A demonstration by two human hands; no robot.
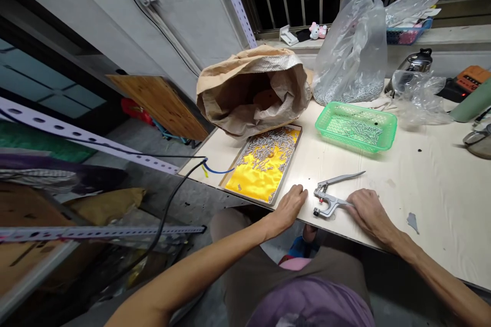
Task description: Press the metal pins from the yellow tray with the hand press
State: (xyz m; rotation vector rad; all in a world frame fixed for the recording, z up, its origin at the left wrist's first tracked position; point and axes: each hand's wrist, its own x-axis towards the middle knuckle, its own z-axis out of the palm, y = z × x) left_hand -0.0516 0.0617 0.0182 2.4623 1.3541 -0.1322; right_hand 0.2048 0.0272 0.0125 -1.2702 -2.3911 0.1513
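Note:
Snap pliers lie on the table with their jaws toward my left hand and their two handles spread apart. My right hand rests on the table, its curled fingers closed on the end of the lower handle. At the table's front edge, left of the pliers, my left hand lies with its fingers curled together and nothing showing in them. Just beyond it is a shallow tray lined with shiny yellow cloth. Many small metal pieces are heaped mostly at the tray's far end.
An open paper sack leans over the tray's far end. Behind stand a green plastic basket of small metal pieces and a clear bag of more. A grey scrap lies at right. A black cable crosses the left corner.

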